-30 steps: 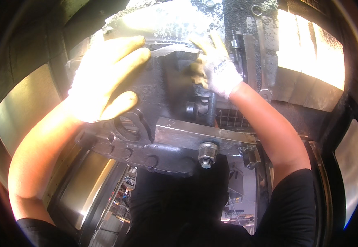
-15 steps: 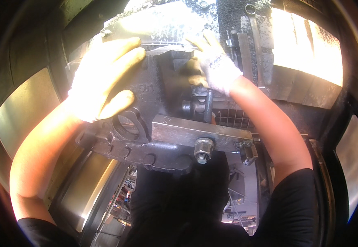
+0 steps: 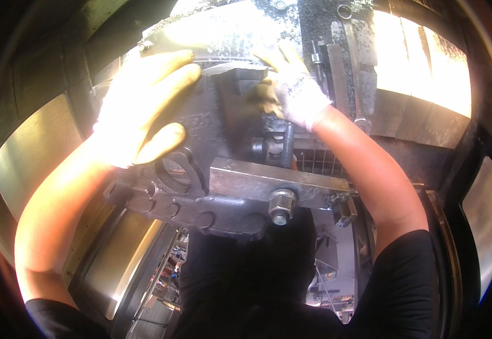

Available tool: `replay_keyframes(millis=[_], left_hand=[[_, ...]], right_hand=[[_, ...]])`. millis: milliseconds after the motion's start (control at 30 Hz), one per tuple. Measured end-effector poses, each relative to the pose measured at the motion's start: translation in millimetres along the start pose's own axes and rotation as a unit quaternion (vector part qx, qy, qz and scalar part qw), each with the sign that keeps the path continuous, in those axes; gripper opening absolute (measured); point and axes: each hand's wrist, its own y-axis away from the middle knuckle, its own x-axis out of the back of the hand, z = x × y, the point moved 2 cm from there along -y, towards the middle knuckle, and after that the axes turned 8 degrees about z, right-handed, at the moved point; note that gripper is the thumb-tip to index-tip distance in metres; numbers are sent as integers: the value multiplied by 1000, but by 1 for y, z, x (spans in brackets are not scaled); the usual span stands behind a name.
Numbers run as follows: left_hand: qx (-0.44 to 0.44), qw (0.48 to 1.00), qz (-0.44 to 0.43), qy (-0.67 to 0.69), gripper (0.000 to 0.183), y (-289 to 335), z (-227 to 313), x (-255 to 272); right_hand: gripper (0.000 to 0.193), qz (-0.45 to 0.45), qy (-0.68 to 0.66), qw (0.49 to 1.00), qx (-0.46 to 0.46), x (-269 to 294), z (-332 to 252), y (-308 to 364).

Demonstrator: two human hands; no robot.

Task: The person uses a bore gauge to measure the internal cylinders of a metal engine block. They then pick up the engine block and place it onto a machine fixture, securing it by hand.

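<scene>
A large dark metal casting (image 3: pixel 200 135) with a round hole stands between my two gloved hands. Along its left side lies my left hand (image 3: pixel 141 104), fingers stretched out and thumb apart; glare washes out much of the glove. At the upper right edge is my right hand (image 3: pixel 297 90), with some fingers spread and the lower ones bent beside the casting. Whether those bent fingers touch it is blurred. Below that hand a dark rod (image 3: pixel 287 147) runs downward. Across the casting's lower right sits a steel clamp bar (image 3: pixel 246 178), with a hex nut on a threaded stud (image 3: pixel 281 204).
A ring spanner (image 3: pixel 350 62) lies at the upper right, beside a flat metal strip (image 3: pixel 337 73) and a thin bolt-like tool (image 3: pixel 316 58). Behind the casting is a brightly lit metal surface (image 3: pixel 223 34). Machine walls (image 3: pixel 37 147) enclose both sides.
My right hand has shifted very slightly left. The clamp bar and nut appear a few pixels further right. My left hand keeps its place on the casting.
</scene>
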Motion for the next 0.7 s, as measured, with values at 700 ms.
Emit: replay_keyframes(millis=[700], left_hand=[[89, 972, 211, 44, 56, 55, -3, 13]], right_hand=[[55, 108, -47, 947, -297, 214, -117, -55]])
